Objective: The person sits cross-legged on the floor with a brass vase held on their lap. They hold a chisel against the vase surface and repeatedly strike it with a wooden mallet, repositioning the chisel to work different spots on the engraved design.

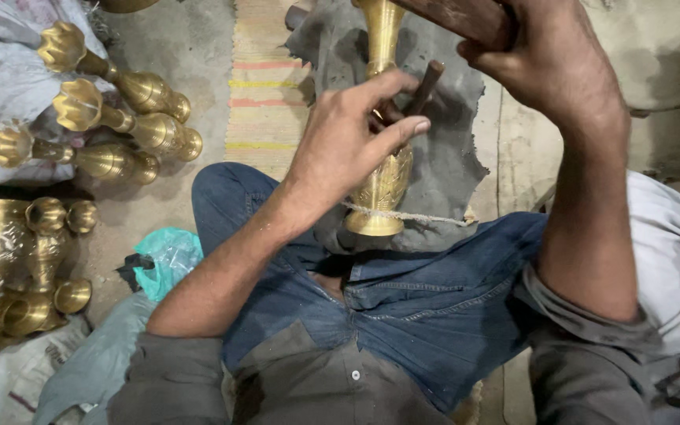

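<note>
A brass vase with an engraved belly lies on a grey cloth in front of my lap, tied down by a pale cord near its base. My left hand pinches a thin dark metal punch against the vase's body. My right hand is raised above it and grips a wooden mallet whose head runs off the top of the frame.
Three brass vases lie side by side on grey sacking at the left. Several more brass pieces stand piled lower left. A teal plastic bag sits by my left knee. A striped mat covers the floor behind.
</note>
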